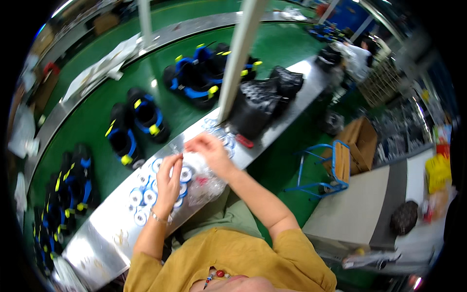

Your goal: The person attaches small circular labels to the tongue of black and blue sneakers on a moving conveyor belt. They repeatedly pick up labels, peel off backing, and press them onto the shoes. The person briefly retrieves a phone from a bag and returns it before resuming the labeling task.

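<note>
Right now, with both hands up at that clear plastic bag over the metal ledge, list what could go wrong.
1. The clear plastic bag overhangs the near edge of the metal ledge; it might slide off toward the lap.
2. The white and blue wheels lie loose beside the left hand; a nudge of the wrist could roll them off.
3. The right hand works close to the white post and the black bags, so an elbow swing may knock them.

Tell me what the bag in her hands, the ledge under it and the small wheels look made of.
Bag: thin clear plastic film, by the crinkles and glare. Ledge: bare brushed metal, probably steel or aluminium, dull grey sheen. Wheels: white, blue-rimmed, likely hard plastic; too small to be sure. The left hand and right hand pinch the bag's top.
</note>
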`<state>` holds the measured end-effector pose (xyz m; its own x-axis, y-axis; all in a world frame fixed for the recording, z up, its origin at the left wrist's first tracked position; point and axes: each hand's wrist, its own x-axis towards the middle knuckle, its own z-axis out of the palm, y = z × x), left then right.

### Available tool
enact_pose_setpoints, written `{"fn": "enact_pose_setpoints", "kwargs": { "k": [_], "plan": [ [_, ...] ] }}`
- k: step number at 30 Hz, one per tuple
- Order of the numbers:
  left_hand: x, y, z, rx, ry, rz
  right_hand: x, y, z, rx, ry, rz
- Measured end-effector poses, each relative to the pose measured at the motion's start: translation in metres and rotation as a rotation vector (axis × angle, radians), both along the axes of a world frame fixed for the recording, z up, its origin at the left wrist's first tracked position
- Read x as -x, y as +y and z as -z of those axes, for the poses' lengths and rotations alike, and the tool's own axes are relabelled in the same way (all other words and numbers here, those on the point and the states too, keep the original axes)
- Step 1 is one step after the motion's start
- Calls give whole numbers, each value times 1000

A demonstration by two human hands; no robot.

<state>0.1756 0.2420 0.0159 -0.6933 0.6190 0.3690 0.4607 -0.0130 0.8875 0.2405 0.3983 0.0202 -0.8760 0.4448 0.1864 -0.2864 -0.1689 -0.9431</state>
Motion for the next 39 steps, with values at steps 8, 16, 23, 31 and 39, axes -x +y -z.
{"fn": "enact_pose_setpoints", "kwargs": {
  "k": [8,16,23,31,39],
  "plan": [
    [41,-41,22,210,112,-197,-27,28,5,-79,-352,62],
    [22,-1,37,507,513,43,-12,20,17,-338,-471,32],
    [31,7,46,550,372,75,-16,28,29,-334,-466,94],
    [45,6,41,534,-129,76,-12,21,22,-334,-485,10],
    [51,1,38,519,-32,33,-14,17,46,-995,-621,-80]
  ]
}}
